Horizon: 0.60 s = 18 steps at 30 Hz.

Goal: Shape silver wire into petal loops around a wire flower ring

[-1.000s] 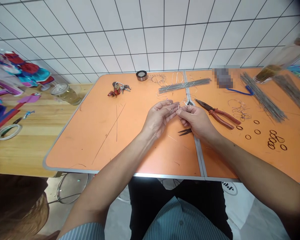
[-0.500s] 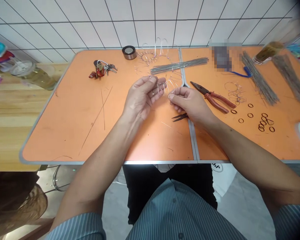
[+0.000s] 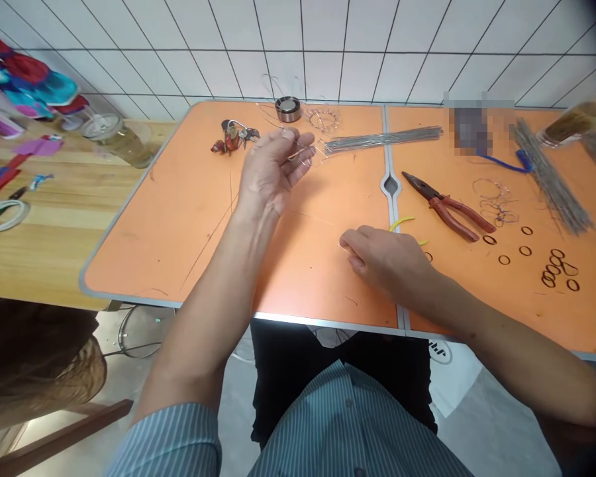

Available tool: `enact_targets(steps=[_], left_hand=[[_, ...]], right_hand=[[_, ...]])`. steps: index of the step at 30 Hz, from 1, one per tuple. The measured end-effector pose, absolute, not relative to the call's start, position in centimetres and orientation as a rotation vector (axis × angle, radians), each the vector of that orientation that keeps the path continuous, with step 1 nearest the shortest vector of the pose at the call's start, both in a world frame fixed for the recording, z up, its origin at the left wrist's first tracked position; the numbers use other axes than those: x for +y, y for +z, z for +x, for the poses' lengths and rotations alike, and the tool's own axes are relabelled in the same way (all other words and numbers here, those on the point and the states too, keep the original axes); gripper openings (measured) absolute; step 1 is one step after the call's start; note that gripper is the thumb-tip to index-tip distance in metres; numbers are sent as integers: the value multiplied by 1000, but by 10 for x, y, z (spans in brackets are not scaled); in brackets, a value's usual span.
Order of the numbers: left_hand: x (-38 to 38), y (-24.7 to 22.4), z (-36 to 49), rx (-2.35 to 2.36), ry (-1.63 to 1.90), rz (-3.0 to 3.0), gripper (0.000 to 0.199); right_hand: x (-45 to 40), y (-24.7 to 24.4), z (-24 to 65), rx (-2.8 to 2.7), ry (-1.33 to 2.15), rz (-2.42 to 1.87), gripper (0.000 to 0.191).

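Left hand (image 3: 273,173): thumb and fingers pinched on bent wire (image 3: 305,154) — left, far
Shaped: curled wire (image 3: 322,120), far; wire tangle (image 3: 499,204), right
Right hand (image 3: 385,255): fingers curled together, near — grip on yellow handles (image 3: 402,223) unclear
Unbent: straight wire bundles (image 3: 383,139), far middle and right

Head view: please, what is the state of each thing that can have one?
Left hand: fingers curled, holding bent wire.
Right hand: fingers pinched, on thin wire.
Pliers: lying, handles apart.
Middle wire bundle: straight, lying.
Tape roll: lying flat.
Keys: lying, bunched.
Left jar: partly full.
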<state>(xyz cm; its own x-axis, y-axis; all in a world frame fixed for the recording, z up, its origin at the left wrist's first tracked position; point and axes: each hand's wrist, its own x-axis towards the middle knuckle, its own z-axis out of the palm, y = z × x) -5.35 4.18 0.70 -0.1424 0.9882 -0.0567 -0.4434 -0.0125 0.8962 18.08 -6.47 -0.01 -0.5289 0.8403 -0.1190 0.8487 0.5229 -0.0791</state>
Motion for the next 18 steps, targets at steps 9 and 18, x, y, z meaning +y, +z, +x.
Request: enact_targets(steps=[9,18], left_hand=[[28,13,-35,940,1290,871,17],[24,15,-31,855,1193,897,18]], right_hand=[[-76,0,172,2623,36,1375,31],[-74,-11,173,2640,-92,1378,34]])
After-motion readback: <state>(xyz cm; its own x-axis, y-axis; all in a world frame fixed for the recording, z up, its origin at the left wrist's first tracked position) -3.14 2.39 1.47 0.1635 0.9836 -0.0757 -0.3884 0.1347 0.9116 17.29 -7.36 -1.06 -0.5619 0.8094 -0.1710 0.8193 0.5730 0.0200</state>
